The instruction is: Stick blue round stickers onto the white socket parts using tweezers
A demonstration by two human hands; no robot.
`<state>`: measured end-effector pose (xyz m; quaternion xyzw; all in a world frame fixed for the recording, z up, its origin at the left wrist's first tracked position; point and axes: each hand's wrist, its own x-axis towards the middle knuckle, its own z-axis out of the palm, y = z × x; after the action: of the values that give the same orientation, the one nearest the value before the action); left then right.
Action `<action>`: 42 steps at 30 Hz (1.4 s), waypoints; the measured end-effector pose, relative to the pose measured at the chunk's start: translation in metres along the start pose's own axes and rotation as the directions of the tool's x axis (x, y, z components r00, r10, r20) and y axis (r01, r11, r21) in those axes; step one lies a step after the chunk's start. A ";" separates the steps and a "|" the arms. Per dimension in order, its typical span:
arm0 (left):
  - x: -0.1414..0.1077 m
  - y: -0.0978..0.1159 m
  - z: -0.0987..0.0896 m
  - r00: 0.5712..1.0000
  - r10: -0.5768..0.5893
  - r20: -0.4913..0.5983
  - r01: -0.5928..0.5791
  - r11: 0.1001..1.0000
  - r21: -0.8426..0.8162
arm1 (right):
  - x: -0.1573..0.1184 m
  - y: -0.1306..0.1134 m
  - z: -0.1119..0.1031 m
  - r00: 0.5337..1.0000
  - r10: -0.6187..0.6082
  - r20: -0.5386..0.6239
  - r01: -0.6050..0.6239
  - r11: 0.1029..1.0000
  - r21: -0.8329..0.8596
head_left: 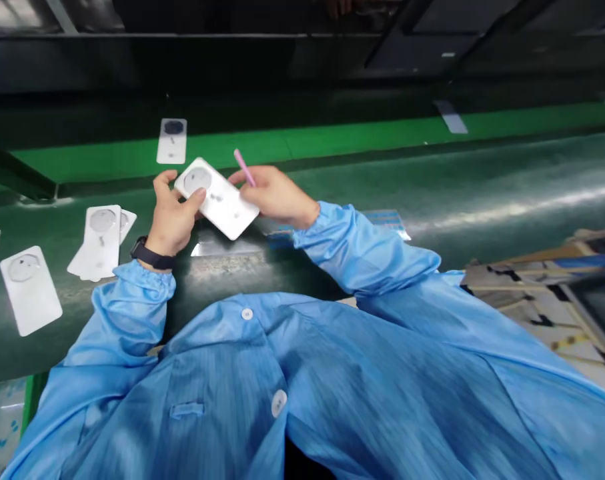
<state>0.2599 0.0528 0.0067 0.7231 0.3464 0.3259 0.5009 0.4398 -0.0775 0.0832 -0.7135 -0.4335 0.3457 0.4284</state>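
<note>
The held panel, a white, flat, rectangular plate with rounded corners and a large grey circle near one end (225,203), lay tilted between the two grips, above the dark green table (332,180). The left grip (172,217), a bare hand, pinched the circle end, its thumb pressed on the face beside the circle and its forefinger raised and bent. The right grip (279,197), also bare, was closed around a slim pink stick (245,168), which pointed up and away from the wearer; its fingers met the panel's far long edge. A black wristband (152,255) encircled the left wrist, and light blue sleeves (367,250) covered both forearms. Left of the left grip, two or more similar white panels (101,237) overlapped on the table; farther left lay a single white panel (31,290). Just beyond the left grip, a small white panel with a dark circle (172,141) rested on the bright green strip (282,148). Well to the right of the right grip, a pale rectangular piece (451,117) lay on the same strip. Near the right forearm was a blue-striped sheet (385,220), partly hidden by the sleeve.
</note>
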 end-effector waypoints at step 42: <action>-0.057 0.027 0.025 0.770 -0.040 0.636 -0.398 0.749 0.530 | -0.055 0.071 -0.020 0.982 0.187 -0.025 -0.167 0.925 0.342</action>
<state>0.2542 -0.0135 0.0186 0.9451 0.1790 -0.0141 0.2729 0.4588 -0.1524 0.0328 -0.6749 -0.2890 0.4317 0.5240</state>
